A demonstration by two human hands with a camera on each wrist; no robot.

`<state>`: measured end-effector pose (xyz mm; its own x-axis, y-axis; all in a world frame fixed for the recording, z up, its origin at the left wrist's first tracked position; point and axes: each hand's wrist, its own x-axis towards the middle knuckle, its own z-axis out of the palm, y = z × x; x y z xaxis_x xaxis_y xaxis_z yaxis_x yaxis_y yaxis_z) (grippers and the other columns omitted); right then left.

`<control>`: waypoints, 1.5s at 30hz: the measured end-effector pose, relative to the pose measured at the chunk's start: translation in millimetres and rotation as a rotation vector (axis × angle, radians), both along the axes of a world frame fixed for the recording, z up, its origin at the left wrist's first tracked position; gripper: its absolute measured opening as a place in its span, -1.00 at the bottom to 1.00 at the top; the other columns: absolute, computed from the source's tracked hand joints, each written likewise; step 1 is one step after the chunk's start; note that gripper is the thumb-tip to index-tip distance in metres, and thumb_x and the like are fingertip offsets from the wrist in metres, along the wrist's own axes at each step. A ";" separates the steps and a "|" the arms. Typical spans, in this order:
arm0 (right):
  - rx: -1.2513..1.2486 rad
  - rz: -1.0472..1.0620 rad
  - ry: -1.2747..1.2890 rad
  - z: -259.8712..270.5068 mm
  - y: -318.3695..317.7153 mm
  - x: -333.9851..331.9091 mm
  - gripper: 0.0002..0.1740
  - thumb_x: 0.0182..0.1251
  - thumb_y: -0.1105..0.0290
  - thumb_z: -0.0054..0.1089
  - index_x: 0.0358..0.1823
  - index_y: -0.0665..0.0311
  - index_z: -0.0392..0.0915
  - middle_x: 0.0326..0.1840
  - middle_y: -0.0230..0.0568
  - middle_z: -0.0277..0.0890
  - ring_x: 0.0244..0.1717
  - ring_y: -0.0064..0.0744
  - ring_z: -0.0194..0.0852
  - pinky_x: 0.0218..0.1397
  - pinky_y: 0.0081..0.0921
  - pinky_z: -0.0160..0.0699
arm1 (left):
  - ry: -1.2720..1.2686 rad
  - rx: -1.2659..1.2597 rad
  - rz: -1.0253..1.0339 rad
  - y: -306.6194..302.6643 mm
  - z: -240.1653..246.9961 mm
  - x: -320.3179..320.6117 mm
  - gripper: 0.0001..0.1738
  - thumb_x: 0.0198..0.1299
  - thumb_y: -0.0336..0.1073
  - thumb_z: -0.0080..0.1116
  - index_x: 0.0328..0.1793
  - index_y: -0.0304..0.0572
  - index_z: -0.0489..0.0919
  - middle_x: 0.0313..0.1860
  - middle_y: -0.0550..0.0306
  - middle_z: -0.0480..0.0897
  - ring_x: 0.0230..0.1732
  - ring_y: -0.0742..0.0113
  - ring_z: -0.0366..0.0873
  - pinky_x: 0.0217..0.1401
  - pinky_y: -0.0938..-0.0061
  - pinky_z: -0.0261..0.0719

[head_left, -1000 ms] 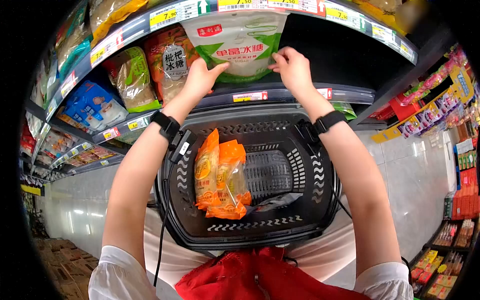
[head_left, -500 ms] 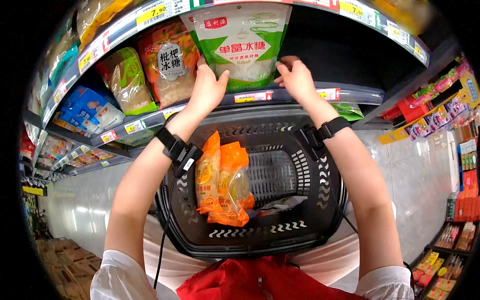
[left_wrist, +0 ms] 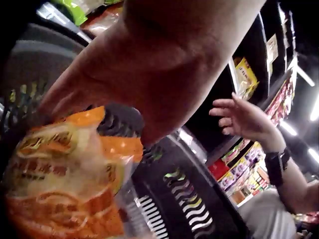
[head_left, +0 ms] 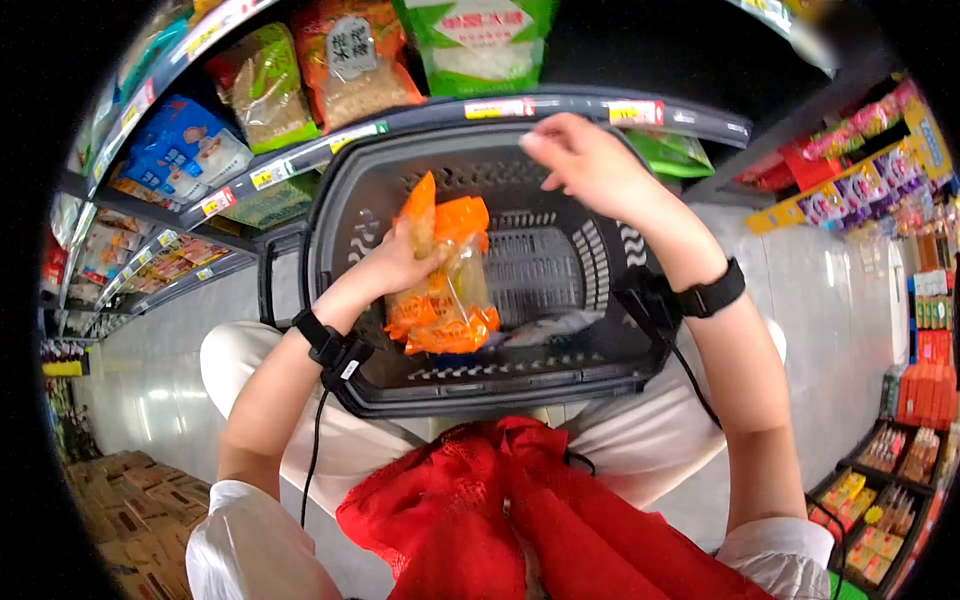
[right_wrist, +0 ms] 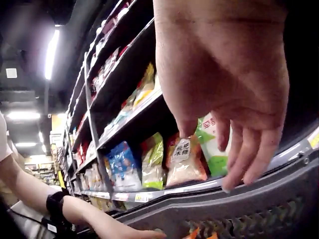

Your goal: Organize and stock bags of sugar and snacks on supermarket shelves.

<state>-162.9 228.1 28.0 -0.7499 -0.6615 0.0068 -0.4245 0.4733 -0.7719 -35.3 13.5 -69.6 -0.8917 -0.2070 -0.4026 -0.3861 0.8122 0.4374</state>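
Orange-and-clear bags [head_left: 462,285] [left_wrist: 65,174] lie side by side in the left part of the black basket [head_left: 490,402]. The left hand [head_left: 393,266] holds the left one near its upper part, thumb across the front; its fingertips are partly hidden. Above the basket's back right part, the right hand [head_left: 592,172] [right_wrist: 229,84] hangs with relaxed fingers, touching nothing. On the shelf behind stands a green-and-white bag [head_left: 482,60] [right_wrist: 215,162], away from both hands.
An orange-brown bag [head_left: 355,75], a yellow-green bag [head_left: 268,90] and a blue bag [head_left: 185,140] stand left along the shelf edge [head_left: 570,108]. A grey packet [head_left: 550,328] lies low in the basket. Hanging snacks [head_left: 860,190] are at the right.
Both hands have left the green-and-white bag, which stays on the shelf. The left hand has come down onto an orange bag; the right hand has drawn back over the basket.
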 end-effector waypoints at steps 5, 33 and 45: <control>0.100 0.232 0.094 -32.8 4.5 32.2 -0.59 0.15 0.13 0.00 -0.27 0.41 0.44 -0.32 0.15 0.47 -0.19 0.03 0.43 -0.11 -0.23 0.40 | -0.080 0.165 0.022 -13.1 -59.1 12.6 0.10 -0.03 0.07 0.11 0.28 -0.61 -0.28 0.27 -0.48 -0.02 0.32 -0.12 0.00 0.32 0.38 0.04; 1.093 0.215 0.168 -65.2 77.4 -14.2 -0.66 0.11 0.16 0.07 -0.24 0.29 0.42 -0.26 -0.18 0.48 -0.16 -0.18 0.45 -0.13 -0.14 0.30 | -0.616 0.094 -0.062 20.4 -50.1 -27.2 0.17 0.01 0.10 -0.02 0.23 -0.52 -0.61 0.24 -0.68 -0.43 0.28 -0.54 -0.24 0.33 0.13 -0.05; 0.947 0.233 0.015 -48.2 64.0 -26.3 -0.61 0.11 0.16 0.07 -0.19 0.35 0.41 -0.23 -0.02 0.46 -0.18 -0.02 0.45 -0.16 -0.14 0.44 | -0.511 0.139 -0.244 -16.3 -178.6 -20.7 -0.19 0.14 -0.06 -0.16 0.24 -0.63 -0.16 0.04 -0.64 0.15 0.09 -0.22 0.21 0.14 0.17 0.19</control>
<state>-189.2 292.1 -20.2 -0.6035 -0.5299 -0.5959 -0.5929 0.7978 -0.1089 -56.0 -2.8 -248.2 -0.5926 0.0654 -0.8028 -0.3854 0.8522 0.3539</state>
